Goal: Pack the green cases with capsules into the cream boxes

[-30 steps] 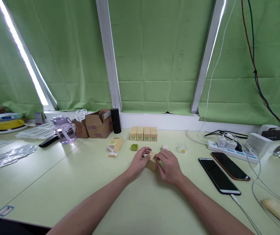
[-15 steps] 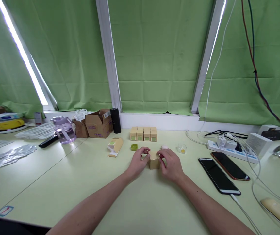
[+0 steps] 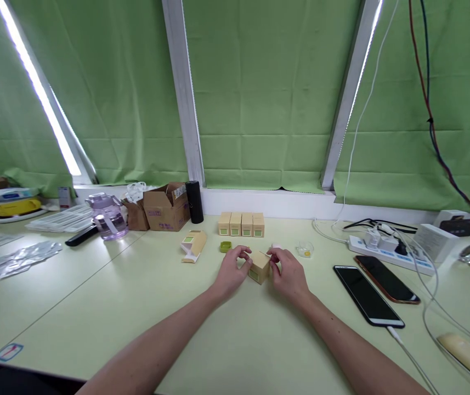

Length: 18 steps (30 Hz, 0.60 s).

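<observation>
A small brown cardboard box (image 3: 259,267) stands on the table between my two hands, turned at an angle with a greenish label on its left front face. My left hand (image 3: 231,272) grips its left side with thumb and fingers. The fingertips of my right hand (image 3: 290,272) are pinched at its right upper edge, where the lid looks slightly raised. Just behind my hands lie a small green square container (image 3: 225,247) and a pinkish-white piece (image 3: 276,246), partly hidden by my right hand. To the left rests an opened small carton (image 3: 194,246) on its side.
A row of several similar small boxes (image 3: 241,225) stands at the back. A clear dish (image 3: 305,249) with a yellow spot sits right of my hands. Two phones (image 3: 368,296) and a power strip (image 3: 391,255) lie right; a larger carton (image 3: 165,211) and purple jug (image 3: 109,219) stand left.
The small box has turned between my hands, so a labelled face now shows at its left front. Both hands stay in nearly the same place.
</observation>
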### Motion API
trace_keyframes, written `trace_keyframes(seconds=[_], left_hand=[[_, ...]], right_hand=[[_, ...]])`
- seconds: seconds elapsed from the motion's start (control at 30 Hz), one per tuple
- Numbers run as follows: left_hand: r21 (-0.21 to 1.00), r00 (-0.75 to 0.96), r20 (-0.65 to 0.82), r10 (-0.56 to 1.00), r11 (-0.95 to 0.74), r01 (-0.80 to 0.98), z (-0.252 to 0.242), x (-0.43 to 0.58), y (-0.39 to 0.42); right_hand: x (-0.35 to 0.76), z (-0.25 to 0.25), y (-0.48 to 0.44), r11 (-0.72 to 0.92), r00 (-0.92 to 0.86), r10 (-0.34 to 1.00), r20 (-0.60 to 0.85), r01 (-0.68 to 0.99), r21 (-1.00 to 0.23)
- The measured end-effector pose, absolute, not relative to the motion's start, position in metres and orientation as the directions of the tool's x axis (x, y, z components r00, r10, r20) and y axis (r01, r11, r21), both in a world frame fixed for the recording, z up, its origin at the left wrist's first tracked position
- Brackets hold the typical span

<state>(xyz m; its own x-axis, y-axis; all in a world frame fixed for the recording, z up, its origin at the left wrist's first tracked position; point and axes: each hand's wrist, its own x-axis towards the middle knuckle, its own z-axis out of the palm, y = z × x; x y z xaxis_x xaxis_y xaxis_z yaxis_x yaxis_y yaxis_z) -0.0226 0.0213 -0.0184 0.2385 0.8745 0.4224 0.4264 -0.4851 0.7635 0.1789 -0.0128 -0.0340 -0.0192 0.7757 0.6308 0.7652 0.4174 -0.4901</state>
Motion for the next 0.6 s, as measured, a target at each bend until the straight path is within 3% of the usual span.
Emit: trace_keyframes(seconds=[0.37, 0.6], left_hand=[[0.783, 0.167, 0.412, 0.896, -0.442, 0.438, -0.012, -0.024, 0.021], [0.830, 0.104, 0.362, 0.926, -0.372, 0.415, -0.013, -0.027, 0.030]], right_hand=[[0.188, -0.030, -0.010, 0.423, 0.053, 0.783, 0.620, 0.685, -0.593], [0.181, -0.017, -0.021, 0.443, -0.099, 0.856, 0.507, 0.644, -0.623]])
